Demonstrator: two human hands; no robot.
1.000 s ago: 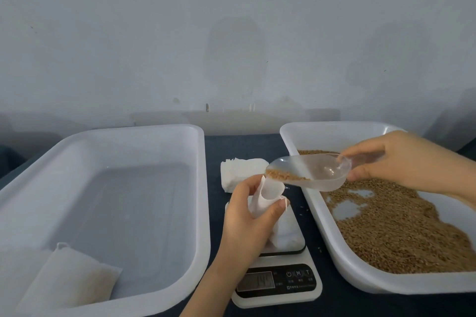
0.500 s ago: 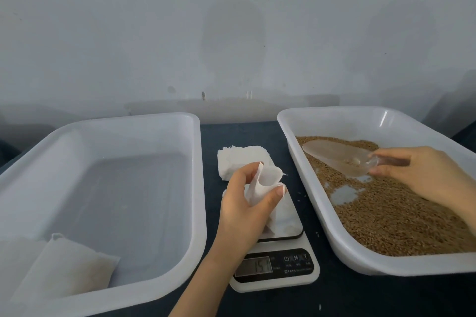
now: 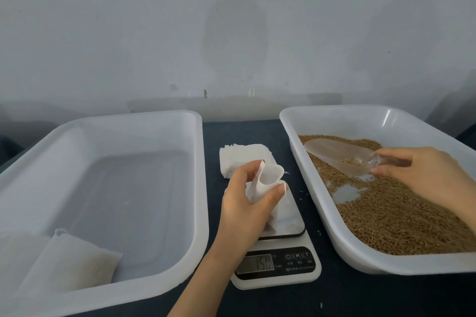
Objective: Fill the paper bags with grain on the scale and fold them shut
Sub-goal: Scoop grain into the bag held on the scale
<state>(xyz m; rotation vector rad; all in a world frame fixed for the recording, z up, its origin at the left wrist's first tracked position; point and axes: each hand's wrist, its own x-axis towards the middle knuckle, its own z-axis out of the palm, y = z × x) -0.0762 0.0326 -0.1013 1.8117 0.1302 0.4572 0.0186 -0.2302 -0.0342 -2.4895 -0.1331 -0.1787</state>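
Observation:
A white paper bag (image 3: 268, 183) stands on the digital scale (image 3: 286, 265), its mouth held open by my left hand (image 3: 247, 208), which grips it round the upper part. The scale's display reads about 150. My right hand (image 3: 422, 175) holds the handle of a clear plastic scoop (image 3: 337, 154) over the brown grain (image 3: 391, 213) in the right white tray (image 3: 322, 203). A few grains lie in the scoop's bowl. A stack of flat paper bags (image 3: 242, 157) lies behind the scale.
The large white tray (image 3: 203, 188) on the left holds filled, folded bags (image 3: 64, 262) in its near left corner. Everything sits on a dark cloth. A few loose grains lie on the cloth beside the scale. A grey wall stands close behind.
My right hand has carried the scoop from above the bag's mouth back over the grain tray, now nearly emptied. My left hand has kept hold of the bag on the scale.

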